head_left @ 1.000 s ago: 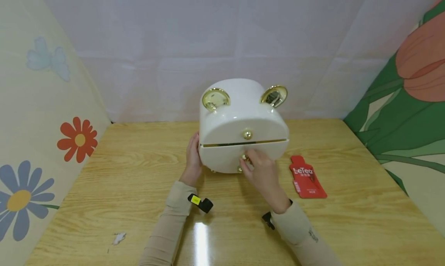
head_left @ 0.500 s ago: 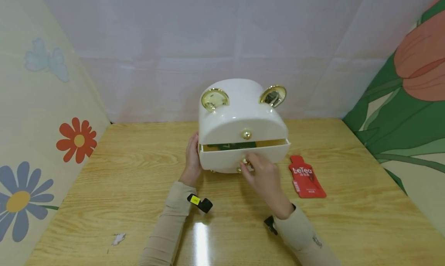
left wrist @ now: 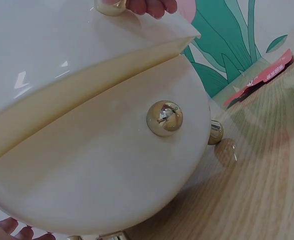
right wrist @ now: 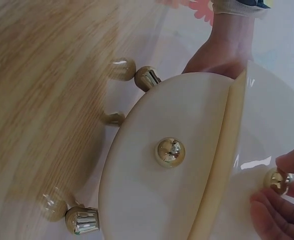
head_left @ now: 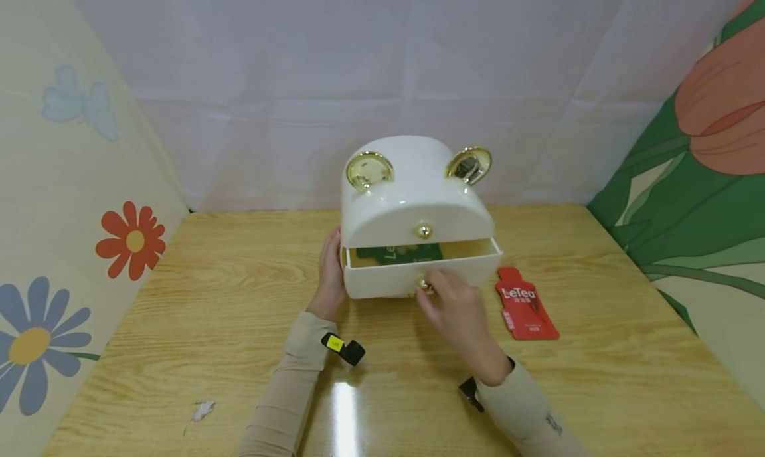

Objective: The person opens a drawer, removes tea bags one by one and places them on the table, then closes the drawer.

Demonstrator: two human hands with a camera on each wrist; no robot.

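A white storage box (head_left: 412,204) with two gold-rimmed ears stands on the table. Its middle drawer (head_left: 379,281) is pulled partway out, and a green packet (head_left: 412,253) shows inside. My right hand (head_left: 457,311) pinches that drawer's gold knob (right wrist: 278,181) between thumb and fingers. Against the box's left side rests my left hand (head_left: 331,274), its fingers partly hidden behind it. Below the pulled drawer, the left wrist view shows a closed lower drawer (left wrist: 96,150) with its own gold knob (left wrist: 165,118). The top drawer (head_left: 382,224) is closed too.
A red bottle-shaped packet (head_left: 528,307) lettered LeTea lies on the wooden table (head_left: 239,297) to the right of the box. A white scuffed patch (head_left: 204,410) marks the table at front left. Behind the box hangs a pale cloth (head_left: 287,111).
My right hand has drawn the middle drawer out towards me from a narrow gap, bringing the green packet into sight. My left hand has stayed on the box's side.
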